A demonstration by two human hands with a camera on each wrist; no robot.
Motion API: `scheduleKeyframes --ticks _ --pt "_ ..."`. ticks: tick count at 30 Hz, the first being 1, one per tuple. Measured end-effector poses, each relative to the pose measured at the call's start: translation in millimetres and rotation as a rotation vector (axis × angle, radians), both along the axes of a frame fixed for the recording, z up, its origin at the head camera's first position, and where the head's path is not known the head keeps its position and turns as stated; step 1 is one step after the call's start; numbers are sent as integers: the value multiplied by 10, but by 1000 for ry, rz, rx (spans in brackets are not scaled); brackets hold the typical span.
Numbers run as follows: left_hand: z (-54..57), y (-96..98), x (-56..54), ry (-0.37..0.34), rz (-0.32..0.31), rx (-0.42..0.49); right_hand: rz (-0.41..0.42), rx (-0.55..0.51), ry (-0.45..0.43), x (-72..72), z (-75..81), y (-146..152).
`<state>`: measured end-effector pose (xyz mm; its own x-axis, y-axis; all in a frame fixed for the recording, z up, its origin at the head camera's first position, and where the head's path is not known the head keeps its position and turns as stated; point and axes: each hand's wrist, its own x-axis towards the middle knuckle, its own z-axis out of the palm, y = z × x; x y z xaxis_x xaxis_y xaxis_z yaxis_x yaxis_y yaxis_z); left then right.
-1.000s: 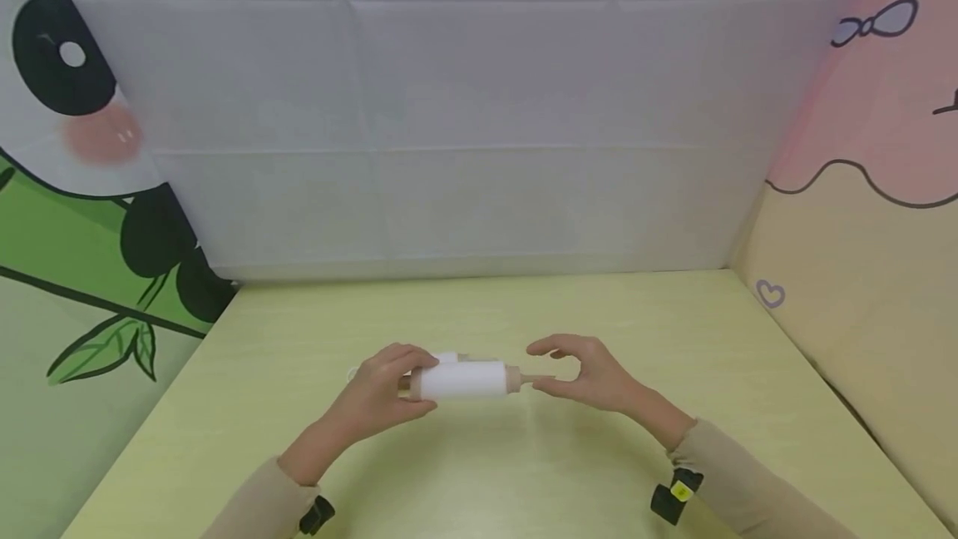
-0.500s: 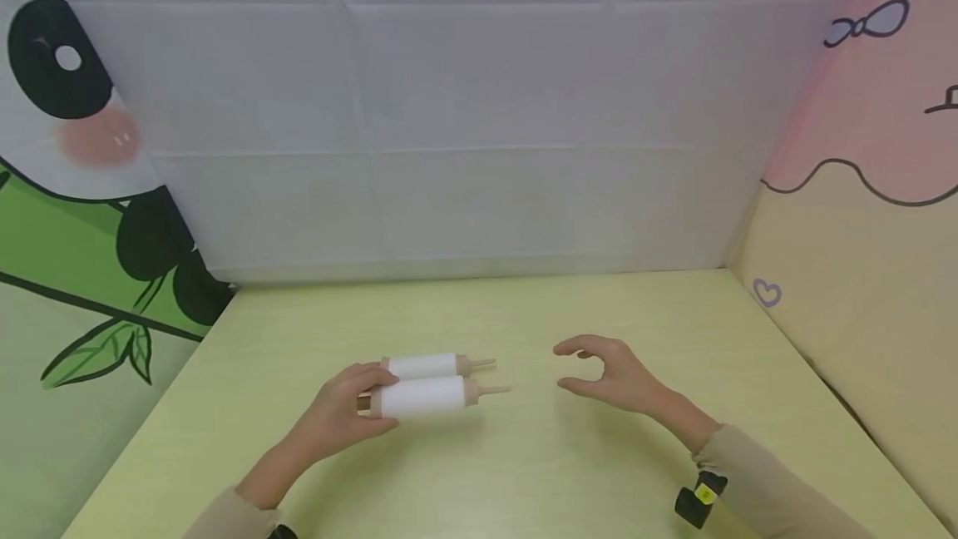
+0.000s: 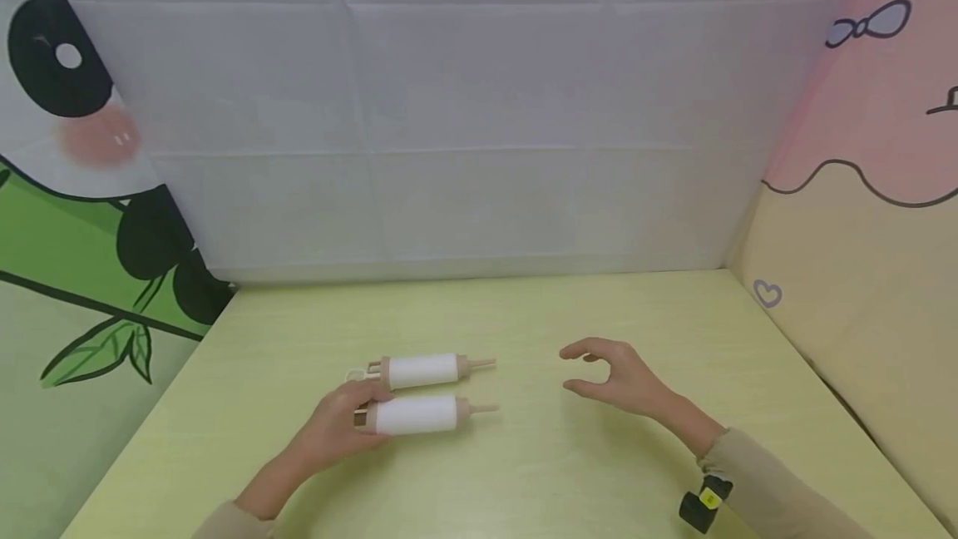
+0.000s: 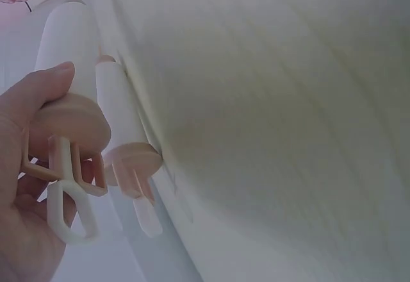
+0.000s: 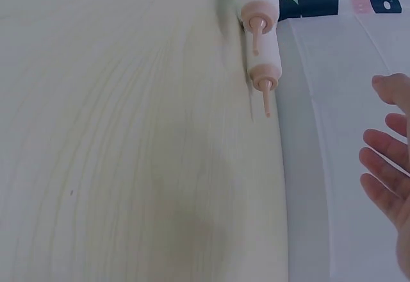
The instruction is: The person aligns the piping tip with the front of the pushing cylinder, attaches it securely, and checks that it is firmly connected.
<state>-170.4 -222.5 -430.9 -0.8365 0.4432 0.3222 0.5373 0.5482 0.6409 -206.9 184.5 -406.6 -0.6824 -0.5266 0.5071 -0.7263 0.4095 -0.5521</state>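
Note:
Two thick white syringes with beige end caps and thin beige nozzles lie side by side, nozzles to the right. My left hand (image 3: 329, 431) grips the nearer syringe (image 3: 415, 415) round its left end, fingers on top and thumb below. In the left wrist view the held syringe (image 4: 67, 38) shows beige brackets and a white ring handle (image 4: 70, 211) at its rear. The farther syringe (image 3: 422, 370) rests on the table just behind, its ring at the left. My right hand (image 3: 621, 377) hovers to the right of the nozzles, fingers and thumb curved apart, holding nothing.
The pale yellow-green table (image 3: 524, 481) runs back to a white cloth wall (image 3: 479, 106). Printed side panels stand left and right, with a panda (image 3: 67, 56) and a pink-and-cream drawing (image 3: 861, 148).
The right hand has left the nozzle and moved right. The left hand has brought the nearer syringe left and down toward the table, so the farther syringe now shows whole.

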Motion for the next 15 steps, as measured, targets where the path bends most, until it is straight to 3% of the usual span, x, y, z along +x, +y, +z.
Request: scheduleKeyframes --ticks 7,15 --pt "-86 29 -23 38 0 -60 5 0 -17 169 228 -90" --pt "-164 64 -1 81 -1 -97 28 -11 -8 200 263 -103"
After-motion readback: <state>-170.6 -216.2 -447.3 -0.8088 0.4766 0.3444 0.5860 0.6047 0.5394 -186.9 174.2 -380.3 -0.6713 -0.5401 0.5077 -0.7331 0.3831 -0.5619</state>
